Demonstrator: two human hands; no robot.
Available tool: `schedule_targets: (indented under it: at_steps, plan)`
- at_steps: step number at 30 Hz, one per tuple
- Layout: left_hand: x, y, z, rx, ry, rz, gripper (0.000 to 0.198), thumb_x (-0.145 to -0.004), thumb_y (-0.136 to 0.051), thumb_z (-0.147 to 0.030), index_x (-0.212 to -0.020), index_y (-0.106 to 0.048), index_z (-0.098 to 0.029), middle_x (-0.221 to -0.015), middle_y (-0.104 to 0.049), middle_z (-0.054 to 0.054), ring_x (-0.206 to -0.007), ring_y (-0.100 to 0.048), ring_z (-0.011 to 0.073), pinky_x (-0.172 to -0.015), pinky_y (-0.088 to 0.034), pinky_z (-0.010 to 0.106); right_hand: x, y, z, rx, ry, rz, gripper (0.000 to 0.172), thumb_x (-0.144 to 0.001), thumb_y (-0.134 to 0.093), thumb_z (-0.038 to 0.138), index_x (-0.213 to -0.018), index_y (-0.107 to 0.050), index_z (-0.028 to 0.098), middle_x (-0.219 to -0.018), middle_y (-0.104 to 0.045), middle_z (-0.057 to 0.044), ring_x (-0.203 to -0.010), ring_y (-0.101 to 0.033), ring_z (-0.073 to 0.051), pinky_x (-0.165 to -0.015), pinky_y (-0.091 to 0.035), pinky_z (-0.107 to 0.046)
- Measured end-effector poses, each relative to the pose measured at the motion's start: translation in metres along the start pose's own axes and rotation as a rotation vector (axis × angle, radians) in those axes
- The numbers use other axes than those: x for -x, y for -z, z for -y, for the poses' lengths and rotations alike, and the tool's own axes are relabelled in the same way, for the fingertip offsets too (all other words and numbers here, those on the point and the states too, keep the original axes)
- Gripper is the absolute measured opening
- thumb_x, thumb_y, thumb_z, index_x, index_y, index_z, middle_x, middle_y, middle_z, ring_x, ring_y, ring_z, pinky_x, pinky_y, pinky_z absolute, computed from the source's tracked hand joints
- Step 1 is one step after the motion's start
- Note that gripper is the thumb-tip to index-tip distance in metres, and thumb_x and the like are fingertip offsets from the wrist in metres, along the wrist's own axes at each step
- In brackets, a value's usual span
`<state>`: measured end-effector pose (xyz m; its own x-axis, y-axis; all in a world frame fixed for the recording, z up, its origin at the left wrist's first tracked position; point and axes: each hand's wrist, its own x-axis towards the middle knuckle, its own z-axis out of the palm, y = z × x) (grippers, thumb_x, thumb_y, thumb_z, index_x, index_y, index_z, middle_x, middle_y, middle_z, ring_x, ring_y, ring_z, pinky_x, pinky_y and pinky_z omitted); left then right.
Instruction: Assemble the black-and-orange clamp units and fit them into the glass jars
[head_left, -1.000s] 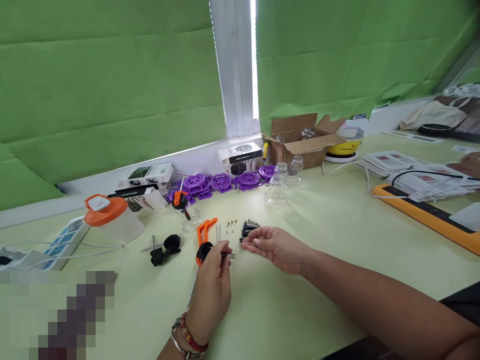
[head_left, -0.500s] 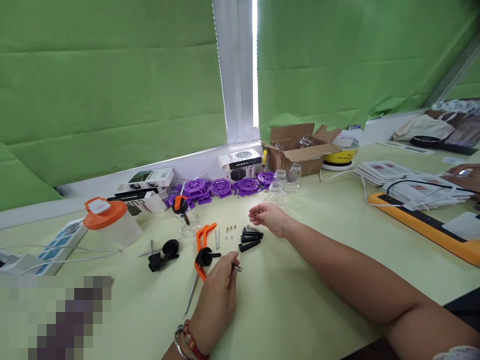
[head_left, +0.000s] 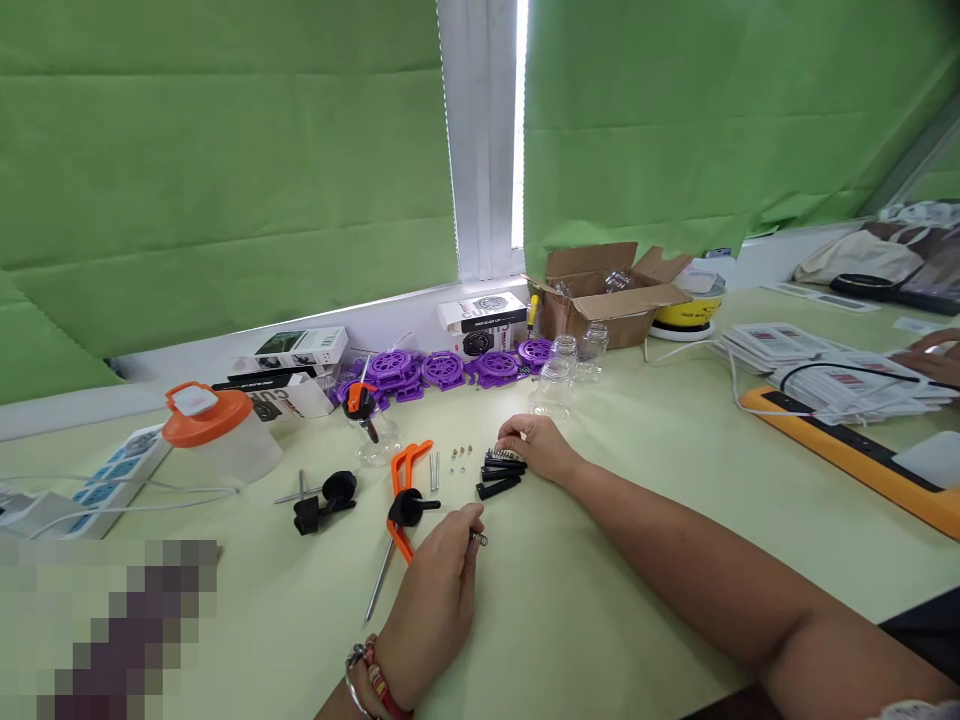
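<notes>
My left hand (head_left: 439, 575) is closed low in the middle, and the coils of a small metal spring (head_left: 480, 539) stick out past its fingertips. Whether it grips anything more is hidden by the fingers. Beyond it, my right hand (head_left: 546, 450) reaches down to several springs (head_left: 501, 454), its fingers pinched at their right end. Just in front of these springs lie several black tapered plastic pieces (head_left: 498, 488). To their left are small brass-coloured parts (head_left: 460, 453) and thin metal pins (head_left: 434, 471). Orange handles (head_left: 409, 460) with a black knobbed part (head_left: 407, 508) lie beside my left hand.
Purple slotted discs (head_left: 442, 369) and clear glass jars (head_left: 555, 385) line the back, near an open cardboard box (head_left: 600, 310). An orange-lidded container (head_left: 217, 430) and a power strip (head_left: 124, 475) stand left. Another person's hand (head_left: 934, 355) is by stacked cards (head_left: 847, 370) at right.
My right hand has come down onto the springs, and its fingers have closed there. My left hand still holds its spring in nearly the same place. The view has shifted slightly.
</notes>
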<state>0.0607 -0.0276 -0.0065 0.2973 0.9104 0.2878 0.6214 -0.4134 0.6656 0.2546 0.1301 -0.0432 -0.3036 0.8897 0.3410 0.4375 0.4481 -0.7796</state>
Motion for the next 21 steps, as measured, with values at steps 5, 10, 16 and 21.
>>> schedule_targets:
  at_steps: [5,10,16,21]
  plan:
    - [0.0,0.0,-0.002,-0.051,-0.018,0.009,0.029,-0.092,-0.034,-0.017,-0.119,-0.044,-0.021,-0.099,-0.062,0.006,-0.086,-0.06,0.0146,-0.076,-0.052,0.03,-0.003,-0.006,-0.009,-0.081,0.037,0.064,0.007,-0.067,-0.072,0.025,-0.064,-0.069,0.02,-0.085,-0.06,-0.003,-0.084,-0.056,-0.016,-0.078,-0.045,-0.029]
    - [0.0,-0.002,0.001,-0.077,-0.017,0.022,0.03,-0.092,-0.034,-0.017,-0.119,-0.044,-0.02,-0.102,-0.062,0.007,-0.09,-0.06,0.015,-0.08,-0.052,0.031,-0.006,-0.009,-0.017,-0.05,-0.004,0.133,0.004,-0.067,-0.073,0.024,-0.066,-0.072,0.02,-0.087,-0.063,-0.004,-0.087,-0.057,-0.018,-0.085,-0.044,-0.033]
    - [0.0,-0.002,0.001,-0.079,-0.039,0.012,0.03,-0.091,-0.035,-0.017,-0.119,-0.045,-0.019,-0.101,-0.063,0.007,-0.089,-0.061,0.0153,-0.079,-0.052,0.03,-0.007,-0.008,-0.016,-0.034,0.013,0.156,0.004,-0.068,-0.072,0.025,-0.068,-0.073,0.021,-0.086,-0.067,-0.004,-0.086,-0.059,-0.018,-0.084,-0.045,-0.033]
    - [0.0,-0.002,0.001,-0.081,-0.027,0.029,0.029,-0.091,-0.034,-0.017,-0.119,-0.044,-0.018,-0.101,-0.062,0.008,-0.089,-0.06,0.0154,-0.079,-0.052,0.031,-0.007,-0.005,-0.011,-0.084,0.036,0.188,0.01,-0.071,-0.068,0.028,-0.068,-0.072,0.019,-0.082,-0.068,-0.004,-0.077,-0.06,-0.016,-0.076,-0.047,-0.029]
